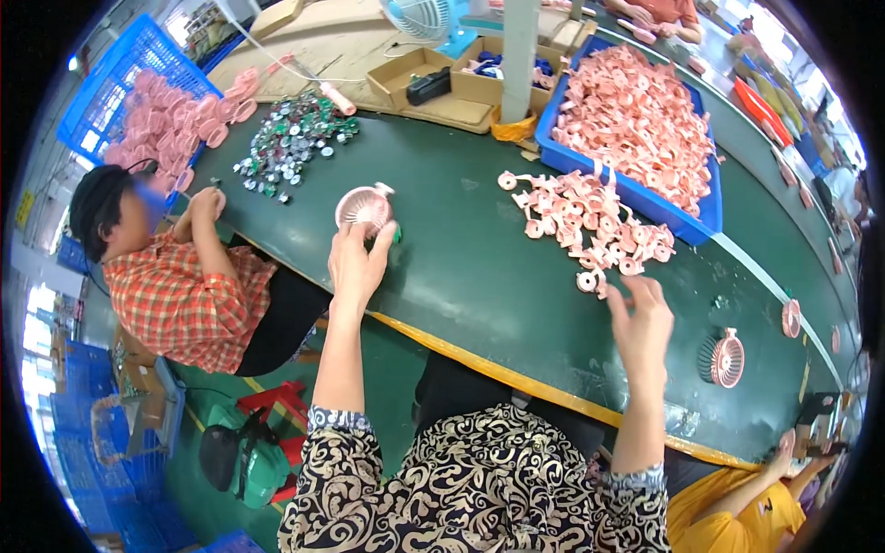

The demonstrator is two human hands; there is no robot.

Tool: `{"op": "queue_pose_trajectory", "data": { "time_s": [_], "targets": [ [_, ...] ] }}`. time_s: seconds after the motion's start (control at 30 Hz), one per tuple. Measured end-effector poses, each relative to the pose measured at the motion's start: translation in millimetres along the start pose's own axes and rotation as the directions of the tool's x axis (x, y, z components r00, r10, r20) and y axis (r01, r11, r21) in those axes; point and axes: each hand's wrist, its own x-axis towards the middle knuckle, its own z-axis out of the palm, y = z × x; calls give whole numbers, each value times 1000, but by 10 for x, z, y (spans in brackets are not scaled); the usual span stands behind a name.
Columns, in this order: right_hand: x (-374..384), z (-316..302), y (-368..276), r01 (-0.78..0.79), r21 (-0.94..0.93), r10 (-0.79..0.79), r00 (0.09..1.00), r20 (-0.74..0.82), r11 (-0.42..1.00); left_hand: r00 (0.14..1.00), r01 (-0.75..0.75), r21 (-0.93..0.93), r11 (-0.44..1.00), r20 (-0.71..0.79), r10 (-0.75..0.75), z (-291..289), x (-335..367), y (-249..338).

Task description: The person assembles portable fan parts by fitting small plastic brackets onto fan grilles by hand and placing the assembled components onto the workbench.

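**Pink ribbed housing point(362, 205) held left of centre**

Across the lower middle, the green table point(479, 267) is bounded by a yellow edge strip point(479, 354). Right of centre, the right hand's point(643, 323) fingers are curled beside loose pink parts point(627, 238); whether one is pinched cannot be told. The housing is grasped at its near rim by the left hand point(359, 263). Light, stiff, smooth plastic is suggested, with ribs possibly fragile; the rim is best gripped. Sideways room is offered between housing and parts; at upper right, movement is limited by a blue tray point(678, 224).
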Motion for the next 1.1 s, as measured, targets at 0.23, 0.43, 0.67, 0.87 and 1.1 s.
{"op": "queue_pose_trajectory", "data": {
  "time_s": [0.23, 0.43, 0.67, 0.87, 1.1],
  "targets": [
    [97, 464, 216, -9, -11, 9, 1000, -21, 1000, 909, -396, -175, 901, 62, 411, 133, -593, 643],
    [-109, 230, 55, -221, 311, 215, 975, 54, 924, 831, -380, -440, 814, 223, 509, 320, -977, 1176],
    [-536, 13, 459, -439, 405, 426, 896, 128, 802, 650, -384, -496, 779, 454, 609, 216, -993, 1426],
    [-658, -185, 558, -262, -40, 253, 955, -155, 964, 743, -383, -238, 893, 495, 450, 72, -950, 1221],
    [-780, -316, 643, -259, 2, 258, 963, -82, 966, 848, -313, -249, 917, 362, 388, 112, -1014, 1228]
  ]
}}
